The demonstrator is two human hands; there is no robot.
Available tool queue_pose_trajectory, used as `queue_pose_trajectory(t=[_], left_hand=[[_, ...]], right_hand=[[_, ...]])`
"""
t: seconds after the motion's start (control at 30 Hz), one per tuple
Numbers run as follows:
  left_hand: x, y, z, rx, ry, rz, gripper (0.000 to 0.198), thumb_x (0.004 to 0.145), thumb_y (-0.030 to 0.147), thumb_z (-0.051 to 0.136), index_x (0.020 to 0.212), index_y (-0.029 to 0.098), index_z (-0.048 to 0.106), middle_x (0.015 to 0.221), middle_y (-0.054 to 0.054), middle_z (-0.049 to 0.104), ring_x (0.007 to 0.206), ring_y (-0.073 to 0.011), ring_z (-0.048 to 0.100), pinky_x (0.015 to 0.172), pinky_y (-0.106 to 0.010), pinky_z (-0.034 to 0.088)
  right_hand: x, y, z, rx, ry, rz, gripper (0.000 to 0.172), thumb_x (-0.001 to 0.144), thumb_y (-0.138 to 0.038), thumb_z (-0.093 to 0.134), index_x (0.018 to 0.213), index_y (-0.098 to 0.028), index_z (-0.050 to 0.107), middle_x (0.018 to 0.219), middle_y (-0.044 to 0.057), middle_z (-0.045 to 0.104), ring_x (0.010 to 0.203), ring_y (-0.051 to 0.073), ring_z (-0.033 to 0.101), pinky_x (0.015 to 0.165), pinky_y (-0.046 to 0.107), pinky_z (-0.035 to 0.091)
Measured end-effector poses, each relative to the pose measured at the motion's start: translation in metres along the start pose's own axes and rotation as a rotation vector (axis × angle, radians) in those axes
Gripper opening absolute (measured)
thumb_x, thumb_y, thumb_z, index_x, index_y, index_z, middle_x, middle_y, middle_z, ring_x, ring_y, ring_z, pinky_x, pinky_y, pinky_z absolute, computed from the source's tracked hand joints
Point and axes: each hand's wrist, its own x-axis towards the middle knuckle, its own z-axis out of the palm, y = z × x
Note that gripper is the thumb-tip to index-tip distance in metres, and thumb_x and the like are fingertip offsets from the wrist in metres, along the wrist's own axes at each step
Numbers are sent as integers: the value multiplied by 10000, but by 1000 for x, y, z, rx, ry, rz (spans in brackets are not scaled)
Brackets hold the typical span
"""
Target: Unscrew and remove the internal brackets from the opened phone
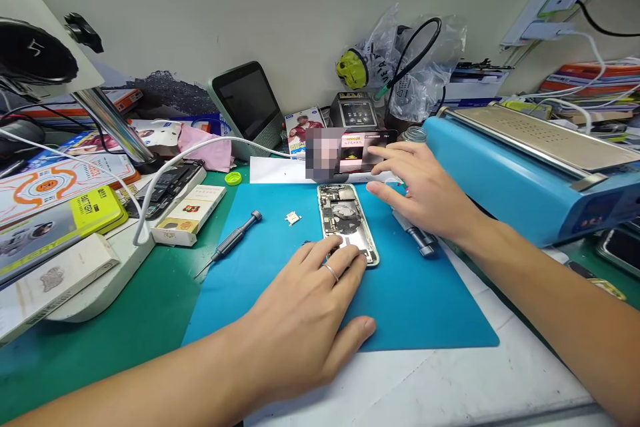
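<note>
An opened phone [349, 213] lies on the blue mat [415, 307], its inner parts showing. My left hand [315, 307] rests on its lower end with the fingers spread, a ring on one of them. Over the mat's back right, my right hand [417, 187] is raised with its fingers apart, at the right end of a propped-up lit phone [357, 153]. A screwdriver [233, 240] lies left of the opened phone, and a small metal piece [293, 217] sits between them. Another tool [420, 237] lies partly under my right hand.
A blue machine [505, 173] with a metal top stands on the right. At the left are a white cable [175, 147], a small box [189, 215], battery packs [100, 213] and a lamp-like stand [110, 120]. A grey display [247, 107] and plastic bags [425, 73] are at the back.
</note>
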Motion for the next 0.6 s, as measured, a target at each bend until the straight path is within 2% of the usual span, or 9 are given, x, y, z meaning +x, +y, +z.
queue_pose_trajectory(t=[0.07, 0.13, 0.27, 0.43, 0.53, 0.6], left_hand=[[0, 0, 0, 8, 8, 4, 594, 1117, 464, 437, 1565, 75, 447, 1562, -156, 528, 1452, -390, 425, 1184, -578, 451], [0, 0, 0, 17, 16, 12, 592, 1117, 467, 440, 1556, 71, 458, 1562, -157, 531, 1458, -390, 417, 1187, -567, 447], [0, -2, 0, 23, 18, 18, 591, 1115, 472, 449, 1547, 69, 471, 1565, -161, 532, 1464, -395, 410, 1175, -562, 456], [-1, -2, 0, 29, 27, 20, 587, 1111, 460, 462, 1545, 65, 467, 1554, -159, 544, 1456, -397, 423, 1174, -569, 456], [-1, -2, 0, 21, 32, 11, 585, 1112, 463, 453, 1547, 71, 464, 1552, -157, 548, 1452, -398, 430, 1168, -567, 461], [0, -1, 0, 13, 34, 7, 587, 1112, 469, 451, 1541, 70, 469, 1548, -160, 549, 1452, -400, 432, 1169, -568, 459]], right_hand=[[1, 1, 1, 7, -24, 8, 344, 1029, -486, 525, 1025, -201, 717, 1480, 121, 658, 1412, 406, 481, 1163, 649, 397], [2, 2, 1, 4, -25, 25, 358, 1031, -494, 517, 1045, -194, 713, 1535, 130, 611, 1437, 418, 453, 1180, 664, 369], [3, 2, 0, -19, 30, 29, 391, 1031, -505, 519, 1090, -166, 706, 1609, 176, 523, 1481, 426, 413, 1219, 652, 324], [3, 1, -2, -8, 57, -9, 355, 1034, -503, 511, 1094, -213, 706, 1551, 132, 588, 1471, 404, 450, 1217, 649, 329], [3, 0, -3, -6, 62, -10, 314, 1032, -482, 520, 1054, -226, 700, 1435, 128, 670, 1390, 391, 536, 1180, 615, 380], [2, -1, -4, -14, 75, 5, 281, 1031, -454, 526, 1014, -228, 693, 1240, 129, 744, 1232, 362, 636, 1090, 558, 458]])
